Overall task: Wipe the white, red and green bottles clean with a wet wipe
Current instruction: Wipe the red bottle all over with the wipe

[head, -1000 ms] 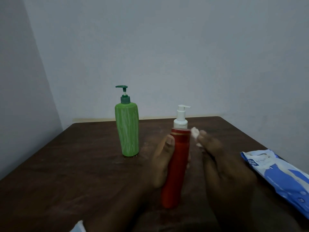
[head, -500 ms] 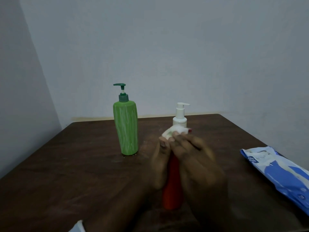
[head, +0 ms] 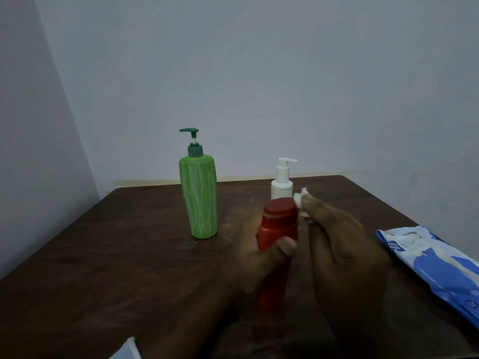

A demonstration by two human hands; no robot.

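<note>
Bottles, three: green bottle, red bottle, white bottle. One wet wipe. One blue-and-white wipe packet. Hands, two: left hand, right hand. One worktop.

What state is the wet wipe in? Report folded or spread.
Wadded, not spread: the wet wipe is a small white lump pinched by the right hand.

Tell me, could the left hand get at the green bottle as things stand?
Probably yes, but not freely: the left hand grips the red bottle, so it would have to let go first. The green bottle stands upright to its left, with bare table between.
</note>
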